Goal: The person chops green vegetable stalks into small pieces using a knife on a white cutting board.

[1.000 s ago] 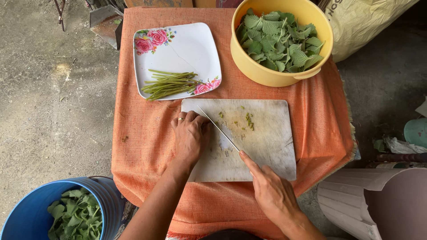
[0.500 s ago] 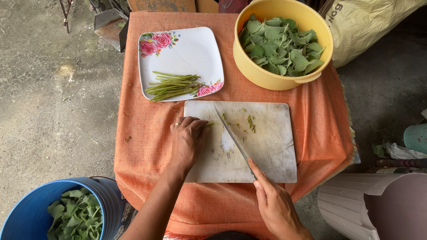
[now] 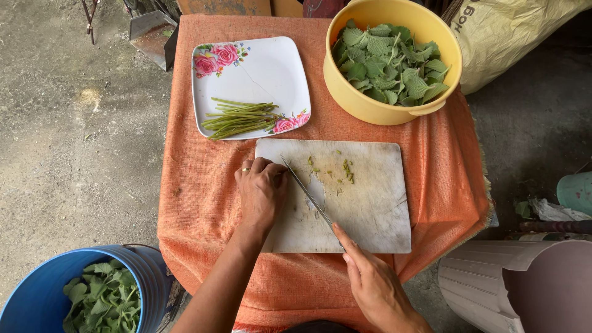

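My left hand (image 3: 261,191), a ring on one finger, rests curled on the left part of a worn white cutting board (image 3: 370,203), its fingers closed over something I cannot see. In my right hand (image 3: 373,283) is a knife (image 3: 308,194), forefinger along its back. The blade slants up-left across the board, its tip right beside my left fingertips. Small green cut pieces (image 3: 346,169) lie scattered on the board's upper middle.
A square white plate (image 3: 271,68) with pink roses holds green stems (image 3: 239,118). A yellow bowl (image 3: 351,98) of green leaves stands at the back right. An orange cloth (image 3: 203,185) covers the small table. A blue bucket (image 3: 43,293) of leaves sits lower left.
The knife blade lifted away from my left hand half a second ago and has now come back down beside the fingertips. My left hand barely moved.
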